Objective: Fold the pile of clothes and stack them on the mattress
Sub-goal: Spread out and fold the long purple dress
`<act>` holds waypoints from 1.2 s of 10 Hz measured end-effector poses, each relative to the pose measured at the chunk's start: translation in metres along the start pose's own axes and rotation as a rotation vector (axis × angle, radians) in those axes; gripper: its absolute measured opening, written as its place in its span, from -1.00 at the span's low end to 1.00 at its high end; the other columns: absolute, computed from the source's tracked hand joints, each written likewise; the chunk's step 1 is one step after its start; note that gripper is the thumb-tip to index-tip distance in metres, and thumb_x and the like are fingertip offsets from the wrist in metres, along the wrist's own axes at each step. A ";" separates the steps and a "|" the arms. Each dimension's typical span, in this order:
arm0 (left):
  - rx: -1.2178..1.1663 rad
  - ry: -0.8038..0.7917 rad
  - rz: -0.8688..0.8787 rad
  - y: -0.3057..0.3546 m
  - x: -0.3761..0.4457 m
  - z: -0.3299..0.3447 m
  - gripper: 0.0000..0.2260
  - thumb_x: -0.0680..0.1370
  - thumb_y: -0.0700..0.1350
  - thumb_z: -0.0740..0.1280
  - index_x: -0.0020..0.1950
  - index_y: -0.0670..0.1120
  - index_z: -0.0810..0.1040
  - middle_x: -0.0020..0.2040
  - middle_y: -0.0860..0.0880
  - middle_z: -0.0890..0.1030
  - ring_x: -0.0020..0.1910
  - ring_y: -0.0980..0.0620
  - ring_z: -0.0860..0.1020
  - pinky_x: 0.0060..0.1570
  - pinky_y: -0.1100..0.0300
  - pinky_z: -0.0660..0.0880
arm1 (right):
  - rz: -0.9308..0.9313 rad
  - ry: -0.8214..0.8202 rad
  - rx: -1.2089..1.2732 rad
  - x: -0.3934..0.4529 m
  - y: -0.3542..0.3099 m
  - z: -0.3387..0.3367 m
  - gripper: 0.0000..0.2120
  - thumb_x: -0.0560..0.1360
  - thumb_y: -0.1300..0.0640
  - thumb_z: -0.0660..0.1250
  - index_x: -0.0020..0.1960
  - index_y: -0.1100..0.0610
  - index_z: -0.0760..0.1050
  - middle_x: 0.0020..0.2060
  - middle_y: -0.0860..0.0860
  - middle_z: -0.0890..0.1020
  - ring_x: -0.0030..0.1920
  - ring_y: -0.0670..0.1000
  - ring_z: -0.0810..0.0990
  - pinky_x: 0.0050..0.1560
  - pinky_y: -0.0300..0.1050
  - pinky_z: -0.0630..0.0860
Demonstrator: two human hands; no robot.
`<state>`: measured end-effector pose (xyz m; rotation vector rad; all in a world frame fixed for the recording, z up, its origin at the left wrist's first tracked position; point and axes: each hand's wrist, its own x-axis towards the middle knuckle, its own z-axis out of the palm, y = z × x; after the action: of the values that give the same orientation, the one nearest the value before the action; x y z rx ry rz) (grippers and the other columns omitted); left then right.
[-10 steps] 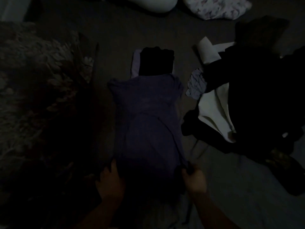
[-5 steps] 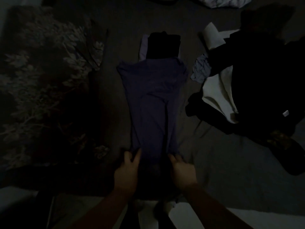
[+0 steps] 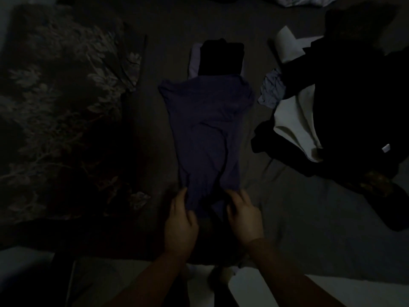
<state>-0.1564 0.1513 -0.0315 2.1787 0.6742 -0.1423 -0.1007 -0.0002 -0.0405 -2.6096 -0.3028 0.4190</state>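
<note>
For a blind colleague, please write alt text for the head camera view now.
Two hands, left and right, grip the near end of a long dark purple cloth garment on a dim grey mattress. Beyond it lies a folded black garment; unfolded dark and white clothes are piled at right.

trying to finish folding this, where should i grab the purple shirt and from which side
Take the purple shirt by its near hem, one corner per hand, coming from the near edge of the mattress. It lies flat as a long narrow strip, sides apparently already folded in, running away toward the folded stack. The left hand and right hand already sit at that hem, so lifting it away halves the length.
</note>
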 end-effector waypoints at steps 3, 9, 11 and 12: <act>0.221 0.044 -0.178 -0.026 0.013 0.005 -0.78 0.52 -0.01 0.30 0.07 -0.08 0.58 -0.13 -0.11 0.65 -0.11 -0.15 0.60 -0.18 0.11 0.47 | 0.520 0.078 0.299 -0.007 0.020 0.016 -0.67 0.51 0.00 0.33 0.19 0.16 0.52 0.08 0.11 0.59 0.05 0.12 0.59 -0.03 -0.13 0.48; -0.308 -0.440 -0.816 -0.050 -0.010 0.006 -0.79 0.63 -0.12 0.15 -0.06 -0.18 0.52 -0.11 -0.18 0.61 -0.24 -0.11 0.60 -0.35 0.22 0.51 | 0.976 -0.019 0.877 -0.014 0.029 0.015 -0.68 0.61 0.12 0.14 0.20 0.34 0.45 0.12 0.28 0.56 0.15 0.28 0.53 0.00 -0.04 0.49; -0.145 -0.070 -0.499 -0.042 0.003 0.013 -0.75 0.52 -0.07 0.35 0.08 -0.23 0.54 0.02 -0.22 0.61 0.07 -0.17 0.57 0.09 0.11 0.42 | 0.807 -0.043 0.503 -0.022 0.037 0.017 -0.80 0.59 0.19 0.21 -0.04 0.31 0.54 -0.04 0.27 0.62 0.00 0.19 0.59 -0.17 -0.18 0.38; -0.072 -0.198 -0.426 -0.031 0.006 0.020 -0.50 0.41 0.02 0.47 0.25 -0.17 0.44 0.13 -0.16 0.58 0.10 -0.14 0.57 0.08 0.09 0.48 | 0.789 0.021 0.370 -0.027 0.034 0.019 -0.55 0.49 -0.11 0.33 0.19 0.22 0.48 0.07 0.18 0.57 0.11 0.17 0.55 0.00 -0.10 0.43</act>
<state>-0.1646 0.1542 -0.0680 1.8949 1.0022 -0.5393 -0.1271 -0.0295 -0.0668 -2.2624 0.7682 0.6274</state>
